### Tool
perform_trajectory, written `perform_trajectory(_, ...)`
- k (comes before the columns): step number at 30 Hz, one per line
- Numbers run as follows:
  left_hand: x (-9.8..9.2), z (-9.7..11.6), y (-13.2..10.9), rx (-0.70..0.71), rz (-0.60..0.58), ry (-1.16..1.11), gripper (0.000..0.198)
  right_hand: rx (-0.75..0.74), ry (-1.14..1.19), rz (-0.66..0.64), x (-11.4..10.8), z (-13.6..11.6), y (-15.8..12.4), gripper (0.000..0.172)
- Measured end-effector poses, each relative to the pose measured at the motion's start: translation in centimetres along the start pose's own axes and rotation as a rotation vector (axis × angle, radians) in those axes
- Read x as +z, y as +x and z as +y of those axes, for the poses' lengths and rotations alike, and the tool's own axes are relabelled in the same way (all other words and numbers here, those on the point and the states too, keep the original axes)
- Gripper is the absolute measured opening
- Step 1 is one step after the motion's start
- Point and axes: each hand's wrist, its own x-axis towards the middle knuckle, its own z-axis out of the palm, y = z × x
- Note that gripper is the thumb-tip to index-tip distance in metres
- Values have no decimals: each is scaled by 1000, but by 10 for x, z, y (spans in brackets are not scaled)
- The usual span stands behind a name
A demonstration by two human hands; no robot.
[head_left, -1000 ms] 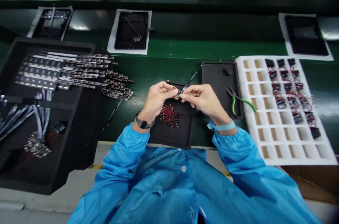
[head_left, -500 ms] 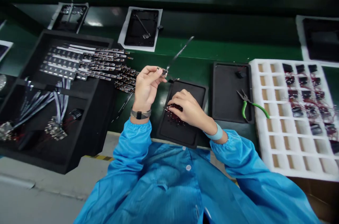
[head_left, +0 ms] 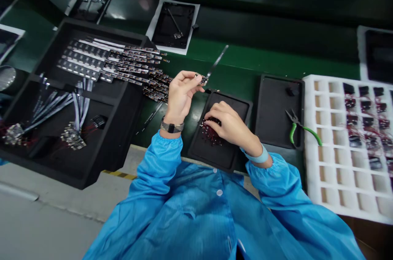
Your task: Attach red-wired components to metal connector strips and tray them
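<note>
My left hand [head_left: 181, 94] is raised above the bench and pinches one end of a thin flex strip [head_left: 215, 64], which points up and to the right. My right hand [head_left: 227, 123] lies palm down on a small black tray [head_left: 215, 149], fingers curled into a heap of little red-wired parts [head_left: 210, 135]. Whether the fingers have picked one up is hidden. Both arms wear blue sleeves; a dark watch is on the left wrist.
A big black bin [head_left: 70, 100] with rows of strips stands at the left. Another black tray [head_left: 276, 108] holds green-handled pliers [head_left: 302, 127]. A white foam grid tray [head_left: 350, 141] with wired parts is at the right. Black panels lie on the green belt behind.
One second ago both hands met on the strip above the small tray. My right hand has since dropped onto the red parts; my left hand lifted the strip up and left.
</note>
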Motion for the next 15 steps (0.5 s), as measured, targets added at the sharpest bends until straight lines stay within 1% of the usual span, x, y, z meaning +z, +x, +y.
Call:
perform_trajectory(2,0,-1,0,-7,2,10,28,43,-15,6,3,2,1,10)
perform_trajectory(4,0,-2,0,-6,-9,2,29,74,-23,-25,7,4,2,10)
perform_trajectory(6,0,-3,0,-3,-19,-12,29,75,-22,-70,10,5,3,9)
perform_trajectory(8,0,-3,0,-5,-20,-19,30,65,1,-73,11,5,4,10)
perform_trajectory(12,1,-1,-1,-23,-5,-7,29,41,148,-26,6,6,3,8)
perform_trajectory(15,1,-1,-2,-38,-4,-4,27,40,244,-21,3,8,2,8)
